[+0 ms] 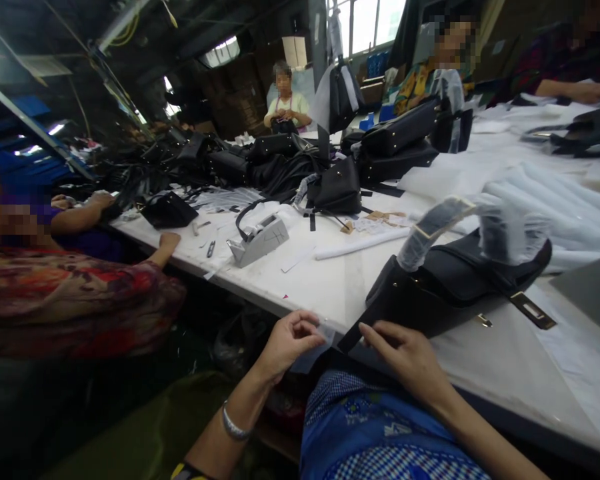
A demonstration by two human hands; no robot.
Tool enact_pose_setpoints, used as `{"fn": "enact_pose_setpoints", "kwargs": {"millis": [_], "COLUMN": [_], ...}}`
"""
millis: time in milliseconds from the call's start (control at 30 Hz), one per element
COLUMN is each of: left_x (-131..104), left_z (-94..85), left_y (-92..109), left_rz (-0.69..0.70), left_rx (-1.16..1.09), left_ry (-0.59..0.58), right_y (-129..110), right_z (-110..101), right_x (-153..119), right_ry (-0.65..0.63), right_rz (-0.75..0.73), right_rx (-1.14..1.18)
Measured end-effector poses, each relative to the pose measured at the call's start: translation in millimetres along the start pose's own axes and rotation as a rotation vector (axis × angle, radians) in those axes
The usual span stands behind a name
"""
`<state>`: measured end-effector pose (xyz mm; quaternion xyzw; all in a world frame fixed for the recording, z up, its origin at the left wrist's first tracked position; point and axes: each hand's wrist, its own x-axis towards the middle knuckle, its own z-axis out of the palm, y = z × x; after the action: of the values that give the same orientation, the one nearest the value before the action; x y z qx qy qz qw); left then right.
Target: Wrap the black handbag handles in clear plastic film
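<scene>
My left hand, with a silver bracelet on its wrist, pinches a small clear plastic piece at the table's front edge. To its right, my right hand is closed at the end of a black strap, thumb and forefinger together. That strap runs up to a black handbag lying on the table just beyond my right hand. Clear plastic film wraps the bag's handle. A metal-framed tag or buckle hangs at its right side.
On the white table stand a grey tape dispenser, a white roll and a small black bag. Black bags are piled behind. White wrapping covers the right. People sit at the left and across the table.
</scene>
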<state>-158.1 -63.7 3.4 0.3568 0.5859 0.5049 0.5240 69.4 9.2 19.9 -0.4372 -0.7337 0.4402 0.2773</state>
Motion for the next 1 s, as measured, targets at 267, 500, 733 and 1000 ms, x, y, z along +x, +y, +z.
{"fn": "enact_pose_setpoints", "kwargs": {"millis": [267, 500, 733, 1000], "left_x": [-13.2, -10.9, -0.2, 45.5], "left_z": [0.4, 11.0, 31.3, 72.7], "left_y": [-12.5, -9.0, 0.3, 33.8], "left_rz": [-0.063, -0.070, -0.064, 0.081], "left_rx": [0.001, -0.065, -0.098, -0.115], "left_ry": [-0.027, -0.044, 0.002, -0.070], "right_y": [-10.4, -7.2, -5.0, 1.8], "right_z": [8.4, 11.9, 2.3, -5.2], "right_x": [-1.5, 3.3, 2.9, -1.2], "right_ry": [0.044, 0.041, 0.041, 0.021], "right_rz": [0.050, 0.005, -0.102, 0.154], "right_rx": [0.161, 0.079, -0.049, 0.226]}}
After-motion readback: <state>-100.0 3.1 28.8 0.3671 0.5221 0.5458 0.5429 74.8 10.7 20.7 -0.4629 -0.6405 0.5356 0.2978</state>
